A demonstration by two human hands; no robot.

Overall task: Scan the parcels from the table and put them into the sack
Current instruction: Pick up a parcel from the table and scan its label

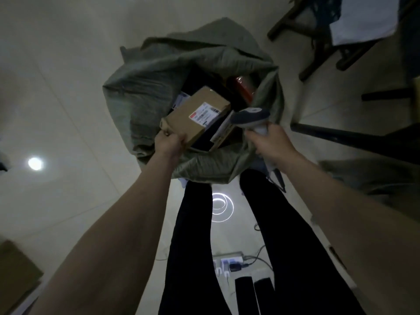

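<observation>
A view looks straight down past a person's two bare forearms to a grey-green sack (145,87) standing open on a pale tiled floor (56,92). The left hand (169,142) curls its fingers around the near corner of a brown cardboard parcel (195,117), holding it tilted over the mouth of the sack. A white shipping label (208,113) with a small red mark sits on the parcel's upper face. Beneath it, inside the sack, lie other parcels: a box with a white label (223,130) just beside the held one, and something red (244,85) deeper in, too dim to make out. The right hand (270,142) grips the handle of a handheld scanner (250,115), its dark blue head pointing toward the sack's opening at the near right rim. The person's legs in dark trousers (195,246) stand just behind the sack. Between them, a power strip (228,260) with plugs and cables lies on the floor. Dark furniture legs (318,48) stand at upper right.
</observation>
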